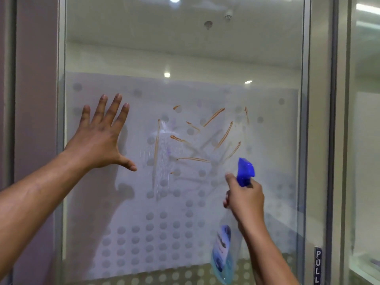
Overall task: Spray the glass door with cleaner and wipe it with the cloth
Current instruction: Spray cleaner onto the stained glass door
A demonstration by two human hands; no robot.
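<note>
The glass door (185,58) fills the view, with a frosted dotted band across its middle. Brown smear marks (218,128) streak the band right of centre. A wet patch of spray (162,153) runs down the glass left of the smears. My left hand (100,136) is spread flat against the glass at the left, fingers apart, holding nothing. My right hand (244,200) grips the neck of a spray bottle (224,254) with a blue trigger head (245,171) aimed at the glass; pale blue liquid shows in its body. No cloth is in view.
A metal frame (306,140) edges the door on the right, with a small "PULL" label (317,266) low down. Another glass panel (364,140) stands further right. A mauve wall (35,99) borders the left frame.
</note>
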